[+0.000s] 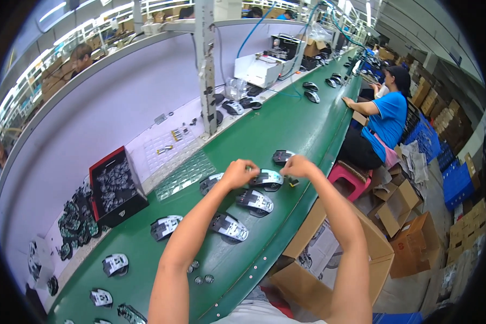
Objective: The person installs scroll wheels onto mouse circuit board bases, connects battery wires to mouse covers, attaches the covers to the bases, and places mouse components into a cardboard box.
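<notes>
Left hand [242, 173]: fingers bent and gathered at the left end of the middle mouse [268, 180]; cannot tell whether they pinch anything.
Right hand [299, 166]: fingers curled downward near the other end of that mouse; whether the fingertips are pressed together on something cannot be told.
Middle mouse: silver and dark, lying on the long green desk [162, 275] between the two hands.
Yellow-and-black piece [294, 183]: small, just below the right hand, near the desk's edge.
Nearer mice: one [255, 201] just below the middle mouse, another [229, 227] closer to the person.
Farther mouse [282, 156]: beyond the middle one, close to the right hand.
Round pieces [199, 279]: a few, small and shiny, beside the left forearm.
Clear tray [184, 175]: ridged plastic, along the desk's far side, left of the left hand.
Black box [127, 210]: red-rimmed, filled with small grey parts.
Co-worker [389, 116]: blue shirt, seated farther along the desk, an arm resting on its edge.
</notes>
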`<state>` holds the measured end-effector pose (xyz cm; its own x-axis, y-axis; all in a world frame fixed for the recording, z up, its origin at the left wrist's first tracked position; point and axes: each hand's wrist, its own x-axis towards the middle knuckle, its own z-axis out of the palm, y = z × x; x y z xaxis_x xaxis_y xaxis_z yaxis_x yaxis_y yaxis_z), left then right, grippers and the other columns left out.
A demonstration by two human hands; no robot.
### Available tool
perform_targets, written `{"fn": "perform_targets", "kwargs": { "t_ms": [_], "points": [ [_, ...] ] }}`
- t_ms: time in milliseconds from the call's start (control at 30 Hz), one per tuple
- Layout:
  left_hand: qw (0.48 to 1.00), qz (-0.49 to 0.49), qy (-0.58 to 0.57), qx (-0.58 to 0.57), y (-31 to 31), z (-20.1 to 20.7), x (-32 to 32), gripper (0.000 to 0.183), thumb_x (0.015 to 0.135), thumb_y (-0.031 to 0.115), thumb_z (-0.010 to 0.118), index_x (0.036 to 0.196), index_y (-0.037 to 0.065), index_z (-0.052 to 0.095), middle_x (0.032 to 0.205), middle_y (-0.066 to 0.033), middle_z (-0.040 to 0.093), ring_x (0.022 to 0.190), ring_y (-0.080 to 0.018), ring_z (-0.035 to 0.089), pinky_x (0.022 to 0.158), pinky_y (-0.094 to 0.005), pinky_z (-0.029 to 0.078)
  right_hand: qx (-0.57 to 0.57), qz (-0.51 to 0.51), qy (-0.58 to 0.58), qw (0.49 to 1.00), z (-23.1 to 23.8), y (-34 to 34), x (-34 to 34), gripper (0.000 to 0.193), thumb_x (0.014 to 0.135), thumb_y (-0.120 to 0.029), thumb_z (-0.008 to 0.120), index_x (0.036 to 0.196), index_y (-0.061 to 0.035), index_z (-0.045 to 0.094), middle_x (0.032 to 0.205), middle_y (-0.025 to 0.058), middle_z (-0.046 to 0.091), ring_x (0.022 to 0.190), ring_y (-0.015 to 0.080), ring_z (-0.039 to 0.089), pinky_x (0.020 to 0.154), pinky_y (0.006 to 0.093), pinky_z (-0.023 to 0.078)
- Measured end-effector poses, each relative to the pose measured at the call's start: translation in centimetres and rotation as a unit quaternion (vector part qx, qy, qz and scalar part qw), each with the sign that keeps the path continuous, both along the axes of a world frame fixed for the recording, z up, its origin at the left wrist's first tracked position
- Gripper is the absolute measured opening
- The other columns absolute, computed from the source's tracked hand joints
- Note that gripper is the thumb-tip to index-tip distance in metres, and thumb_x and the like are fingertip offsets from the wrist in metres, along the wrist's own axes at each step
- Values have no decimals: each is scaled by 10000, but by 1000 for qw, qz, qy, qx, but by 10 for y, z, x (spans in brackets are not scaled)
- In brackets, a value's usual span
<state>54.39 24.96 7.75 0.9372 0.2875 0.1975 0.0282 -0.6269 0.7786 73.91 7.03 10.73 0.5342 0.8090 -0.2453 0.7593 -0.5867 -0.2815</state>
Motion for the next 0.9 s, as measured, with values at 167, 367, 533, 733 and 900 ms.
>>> {"fn": "perform_targets", "kwargs": {
  "t_ms": [167, 367, 533, 733, 900],
  "points": [
    [918, -37, 52, -392, -39, 52, -21, 459, 1033, 458, 393, 1160, 63, 590, 619, -15, 543, 441, -70, 429, 400, -221, 299, 336, 27, 154, 929, 49, -34, -87, 336, 830, -162, 731, 1125, -18, 659, 1015, 112, 699, 837, 201, 703, 729, 307, 551],
    [902, -44, 27, -429, -52, 83, -45, 631, 993, 634, 284, 1054, 98, 611, 700, 13, 519, 448, -72, 396, 387, -210, 274, 393, 116, 19, 912, 73, -8, -152, 331, 740, -192, 796, 1023, -46, 706, 798, 82, 594, 662, 192, 584, 649, 342, 493],
    [927, -39, 59, -367, -44, 99, -59, 627, 989, 636, 283, 902, 95, 590, 619, 20, 489, 449, -74, 382, 392, -232, 223, 466, 129, 21, 875, 90, -1, -185, 128, 791, -52, 710, 907, -9, 675, 854, 126, 633, 658, 222, 637, 623, 349, 506],
    [879, 13, 50, -473, -37, 100, -69, 655, 971, 668, 278, 797, 98, 549, 617, 1, 497, 462, -81, 391, 380, -233, 190, 474, 146, 60, 866, 89, 3, -197, 245, 781, -91, 766, 992, 2, 686, 877, 102, 642, 628, 143, 595, 595, 293, 482],
    [863, -13, 20, -505, -44, 114, -78, 600, 975, 646, 325, 832, 108, 550, 633, 14, 498, 475, -67, 415, 384, -208, 190, 546, 85, 324, 768, 86, 8, -194, 117, 920, -57, 657, 991, 25, 701, 864, 57, 671, 722, 102, 626, 635, 224, 508]
  ]
}}
